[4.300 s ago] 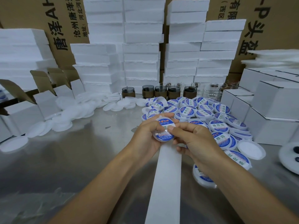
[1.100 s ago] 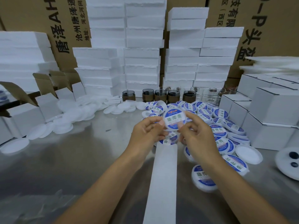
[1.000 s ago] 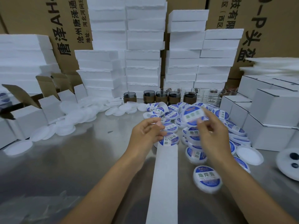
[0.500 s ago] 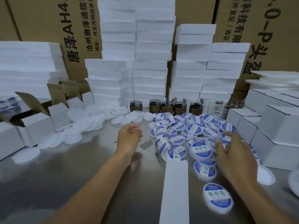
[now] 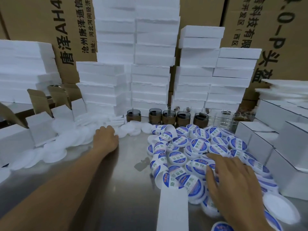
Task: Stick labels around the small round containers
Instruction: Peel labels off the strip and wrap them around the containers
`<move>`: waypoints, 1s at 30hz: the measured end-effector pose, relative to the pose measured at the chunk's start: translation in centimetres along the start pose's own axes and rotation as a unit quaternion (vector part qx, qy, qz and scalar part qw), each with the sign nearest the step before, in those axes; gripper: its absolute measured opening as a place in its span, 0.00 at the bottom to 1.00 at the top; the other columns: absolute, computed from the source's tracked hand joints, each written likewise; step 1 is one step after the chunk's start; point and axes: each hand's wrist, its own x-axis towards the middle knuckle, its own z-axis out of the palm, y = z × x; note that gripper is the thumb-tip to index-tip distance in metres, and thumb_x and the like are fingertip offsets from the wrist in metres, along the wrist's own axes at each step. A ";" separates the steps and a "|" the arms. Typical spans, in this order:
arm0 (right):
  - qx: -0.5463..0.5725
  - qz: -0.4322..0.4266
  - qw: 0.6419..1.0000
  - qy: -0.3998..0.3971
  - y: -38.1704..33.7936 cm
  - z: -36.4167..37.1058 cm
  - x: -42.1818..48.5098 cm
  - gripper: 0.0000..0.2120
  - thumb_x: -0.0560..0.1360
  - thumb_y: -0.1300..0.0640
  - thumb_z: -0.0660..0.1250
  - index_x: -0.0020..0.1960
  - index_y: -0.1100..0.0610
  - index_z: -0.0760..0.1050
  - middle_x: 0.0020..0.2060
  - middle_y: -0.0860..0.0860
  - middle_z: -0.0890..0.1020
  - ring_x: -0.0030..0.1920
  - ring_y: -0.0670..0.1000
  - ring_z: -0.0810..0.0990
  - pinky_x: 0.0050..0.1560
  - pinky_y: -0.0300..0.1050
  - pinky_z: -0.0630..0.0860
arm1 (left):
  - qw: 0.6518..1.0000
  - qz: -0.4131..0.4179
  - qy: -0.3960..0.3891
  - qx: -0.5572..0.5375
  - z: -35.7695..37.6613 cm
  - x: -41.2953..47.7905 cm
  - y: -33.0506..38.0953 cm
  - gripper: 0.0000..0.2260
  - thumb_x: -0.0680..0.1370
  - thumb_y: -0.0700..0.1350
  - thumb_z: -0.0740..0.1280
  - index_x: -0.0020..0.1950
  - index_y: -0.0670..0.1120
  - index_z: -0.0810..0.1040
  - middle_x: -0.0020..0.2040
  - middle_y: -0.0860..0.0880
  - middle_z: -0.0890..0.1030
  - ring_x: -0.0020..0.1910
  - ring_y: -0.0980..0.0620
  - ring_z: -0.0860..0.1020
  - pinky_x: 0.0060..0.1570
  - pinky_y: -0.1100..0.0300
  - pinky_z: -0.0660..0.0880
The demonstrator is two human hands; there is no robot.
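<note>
- Fingers (image 5: pixel 215 160) of the right hand (image 5: pixel 233 182) are spread and flat, palm down, lying over the near edge of the pile of labelled containers (image 5: pixel 198 145); they grip nothing that can be seen.
- Left hand (image 5: pixel 105 139) reaches far forward with its back to the camera; its fingertips meet the edge of the plain white lids (image 5: pixel 66 135), and whether they are pinching one cannot be told, since the fingers curl out of sight.
- Round blue-and-white containers lie heaped on the right half of the steel table (image 5: pixel 103 185), some flat, some tilted on their neighbours.
- One labelled container (image 5: pixel 193 185) sits just left of the right thumb, touching the label strip.
- White backing strip (image 5: pixel 173 210) runs from the bottom edge up the table's middle, then curls on as a ribbon of blue labels (image 5: pixel 160 152) along the pile's left side.
- Plain white discs spread in a loose drift from the left hand toward the left edge.
- Dark-lidded glass jars (image 5: pixel 168 116) stand in a row behind the pile, with clear glasses (image 5: pixel 225 119) to their right.
- White foam blocks (image 5: pixel 150 64) are stacked in columns behind the jars, against brown cartons (image 5: pixel 70 30) printed with black lettering.
- Small white boxes (image 5: pixel 275 144) stand at the right, open-flapped ones (image 5: pixel 41 120) at the left.
</note>
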 end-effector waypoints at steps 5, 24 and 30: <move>0.011 0.003 1.000 0.008 0.0 0.1 -0.2 0.16 0.59 0.64 0.77 0.47 0.61 0.81 0.32 0.55 0.81 0.35 0.59 0.81 0.37 0.53 0.77 | 0.999 0.006 0.026 0.020 -0.2 -0.5 -0.1 0.10 0.79 0.46 0.62 0.54 0.41 0.76 0.55 0.39 0.74 0.56 0.39 0.71 0.54 0.50 0.70; 0.434 0.154 0.884 -0.078 -3.7 -1.9 -1.0 0.07 0.76 0.52 0.62 0.52 0.41 0.73 0.41 0.42 0.79 0.44 0.36 0.75 0.41 0.26 0.66 | 0.791 0.012 -0.103 -0.603 -5.9 -18.3 8.9 0.08 0.79 0.43 0.63 0.42 0.47 0.77 0.33 0.51 0.82 0.34 0.54 0.79 0.37 0.65 0.77; 0.560 0.219 0.791 -0.115 -4.5 -2.6 -0.7 0.06 0.74 0.54 0.67 0.47 0.43 0.76 0.35 0.46 0.83 0.37 0.45 0.79 0.38 0.39 0.77 | 0.773 0.038 -0.161 -0.613 -6.1 -18.8 8.9 0.07 0.80 0.43 0.62 0.45 0.44 0.78 0.39 0.46 0.84 0.37 0.53 0.82 0.41 0.63 0.79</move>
